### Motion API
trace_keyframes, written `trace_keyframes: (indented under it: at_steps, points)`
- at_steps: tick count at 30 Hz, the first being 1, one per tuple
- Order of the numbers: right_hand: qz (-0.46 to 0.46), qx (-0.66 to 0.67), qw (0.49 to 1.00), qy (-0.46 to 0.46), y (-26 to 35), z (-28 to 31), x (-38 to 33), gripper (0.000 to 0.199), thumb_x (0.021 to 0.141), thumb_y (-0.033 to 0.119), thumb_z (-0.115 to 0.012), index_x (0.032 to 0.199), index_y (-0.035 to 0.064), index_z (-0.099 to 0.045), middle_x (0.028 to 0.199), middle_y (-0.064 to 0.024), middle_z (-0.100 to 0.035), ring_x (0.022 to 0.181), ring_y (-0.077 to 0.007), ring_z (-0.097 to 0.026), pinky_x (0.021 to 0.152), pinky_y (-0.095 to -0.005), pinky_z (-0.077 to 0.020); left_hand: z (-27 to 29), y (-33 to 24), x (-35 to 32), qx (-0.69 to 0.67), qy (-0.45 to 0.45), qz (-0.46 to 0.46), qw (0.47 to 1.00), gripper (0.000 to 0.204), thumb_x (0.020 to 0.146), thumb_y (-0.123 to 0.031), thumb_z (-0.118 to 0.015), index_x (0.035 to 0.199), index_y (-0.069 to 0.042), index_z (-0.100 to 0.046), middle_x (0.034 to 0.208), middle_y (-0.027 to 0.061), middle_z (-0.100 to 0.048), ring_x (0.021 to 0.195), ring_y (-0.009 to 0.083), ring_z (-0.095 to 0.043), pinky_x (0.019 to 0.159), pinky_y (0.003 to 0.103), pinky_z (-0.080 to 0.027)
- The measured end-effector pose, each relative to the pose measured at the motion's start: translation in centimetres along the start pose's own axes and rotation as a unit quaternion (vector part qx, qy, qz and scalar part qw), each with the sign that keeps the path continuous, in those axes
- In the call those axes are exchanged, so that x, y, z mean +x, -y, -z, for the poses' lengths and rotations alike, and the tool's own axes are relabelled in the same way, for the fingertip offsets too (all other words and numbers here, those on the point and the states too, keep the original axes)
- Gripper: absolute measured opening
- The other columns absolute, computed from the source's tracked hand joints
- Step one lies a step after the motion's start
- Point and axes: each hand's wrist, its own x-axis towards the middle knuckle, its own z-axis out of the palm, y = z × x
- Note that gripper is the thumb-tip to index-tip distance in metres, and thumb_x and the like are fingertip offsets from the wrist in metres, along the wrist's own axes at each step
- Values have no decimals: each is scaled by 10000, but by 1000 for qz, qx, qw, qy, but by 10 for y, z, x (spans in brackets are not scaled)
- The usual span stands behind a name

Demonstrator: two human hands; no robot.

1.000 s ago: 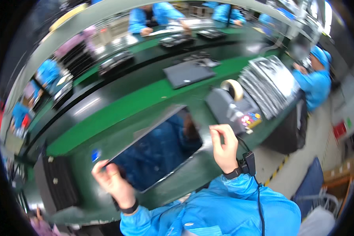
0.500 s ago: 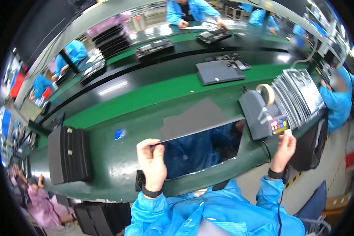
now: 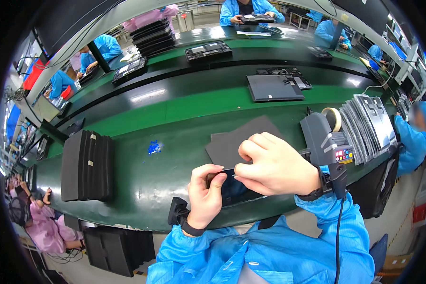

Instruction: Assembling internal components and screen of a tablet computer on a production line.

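Observation:
A glossy dark flat panel [image 3: 234,193], like a display screen, lies in front of me, mostly hidden beneath my hands. My left hand [image 3: 205,195] pinches its far left corner between thumb and fingers. Close beside it, my right hand [image 3: 277,164] reaches across the panel with curled fingers, thumb and forefinger pressed together at the panel's far edge. Whatever is in that pinch is too small or covered to make out. Dark grey sheets [image 3: 259,127] lie flat just beyond the panel. Right of my right hand stands a grey tape dispenser [image 3: 318,138] with a tape roll [image 3: 335,119].
Wrapped flat panels [image 3: 364,125] stand stacked at the right. A black padded stack [image 3: 83,170] is at the left, with blue scraps [image 3: 155,147] nearby. A grey laptop part [image 3: 274,88] lies farther back. Co-workers in blue [image 3: 251,8] sit across the bench.
My right hand has moved left from beside the tape dispenser to the panel's far left corner, next to my left hand. A co-worker across the bench has lifted a laptop part.

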Motion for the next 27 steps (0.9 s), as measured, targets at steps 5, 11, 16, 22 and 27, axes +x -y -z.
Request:
trace_keyframes:
  at_steps: [5,11,16,22,27]
  points:
    - [-11,-63,997,-39,-1,-12,1,214,731,286,-715,764,130,-573,844,-54,-465,796,-238,-490,695,-342,-407,3,0,-3,-3,-7,-3,1000,220,890,-8,-608,1064,-41,-478,1000,48,-560,831,92,-539,757,216,-451]
    - [-35,-131,929,-345,15,-36,-19,329,612,223,-781,898,114,-662,848,-8,-530,768,-198,-503,675,-312,-424,9,1,-4,13,-43,-42,998,226,878,8,-617,1061,-26,-489,978,71,-589,818,102,-575,727,217,-477]
    - [-16,-136,957,-257,20,-45,-17,345,597,183,-653,926,92,-703,870,22,-607,743,-139,-522,641,-276,-388,8,1,-6,31,-41,-70,996,234,864,25,-629,1058,-7,-501,980,98,-614,826,117,-607,721,232,-504]
    - [-73,43,991,-109,6,-38,4,173,779,217,-673,896,91,-661,808,4,-587,795,-192,-545,667,-318,-383,10,5,-4,-6,-44,-36,998,211,868,38,-615,1045,-5,-509,960,86,-611,841,117,-606,746,234,-499]
    - [-164,-53,959,-224,17,-24,10,111,767,170,-704,796,90,-633,780,-36,-556,790,-231,-508,719,-353,-382,22,21,18,-11,-118,32,992,180,904,-28,-593,1059,-31,-502,930,23,-557,760,75,-525,670,205,-445]
